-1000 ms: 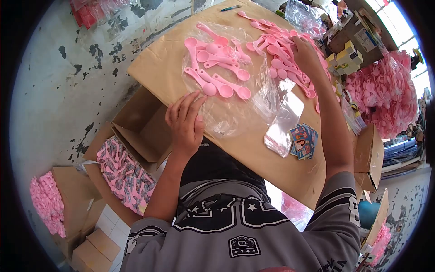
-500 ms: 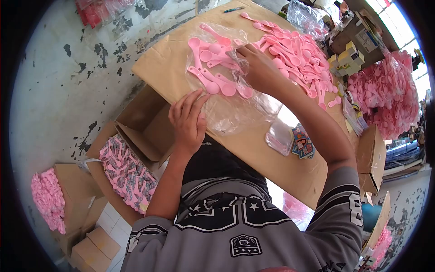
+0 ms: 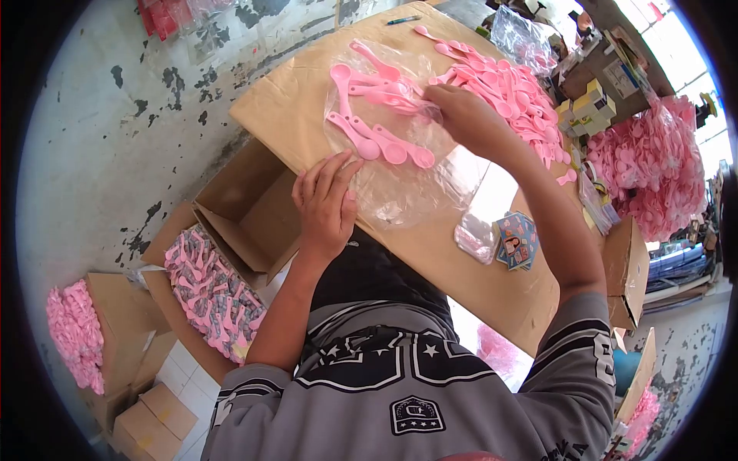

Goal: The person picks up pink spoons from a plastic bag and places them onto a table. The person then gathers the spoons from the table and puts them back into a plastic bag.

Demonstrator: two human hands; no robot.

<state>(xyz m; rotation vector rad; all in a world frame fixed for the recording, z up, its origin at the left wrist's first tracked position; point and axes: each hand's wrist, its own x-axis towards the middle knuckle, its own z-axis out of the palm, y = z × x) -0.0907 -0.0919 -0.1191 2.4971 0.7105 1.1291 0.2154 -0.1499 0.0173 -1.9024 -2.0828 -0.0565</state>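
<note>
Several pink measuring spoons (image 3: 369, 148) lie on a clear plastic bag (image 3: 384, 196) at the table's near left. My left hand (image 3: 327, 203) rests at the table edge, fingers stretched out and touching the bag's corner beside the nearest spoons. Across the bag, my right hand (image 3: 473, 123) has its fingers closed at the ends of a bunch of pink measuring spoons (image 3: 396, 98), slightly blurred. Its fingertips are partly hidden. Just beyond that hand, a big heap of pink measuring spoons (image 3: 511, 96) spreads over the table.
Printed cards (image 3: 516, 242) and a stack of clear sleeves (image 3: 475, 238) sit on the brown-covered table (image 3: 284, 96). A pen (image 3: 403, 20) lies at the far edge. Left below stands a carton (image 3: 250, 207) beside packed spoons (image 3: 211, 292). Bagged pink spoons (image 3: 649, 165) hang at right.
My right hand has shifted slightly right, and the bunch of spoons at its fingers has moved with it. The plastic no longer covers its fingers. My left hand stays at the bag's corner.
</note>
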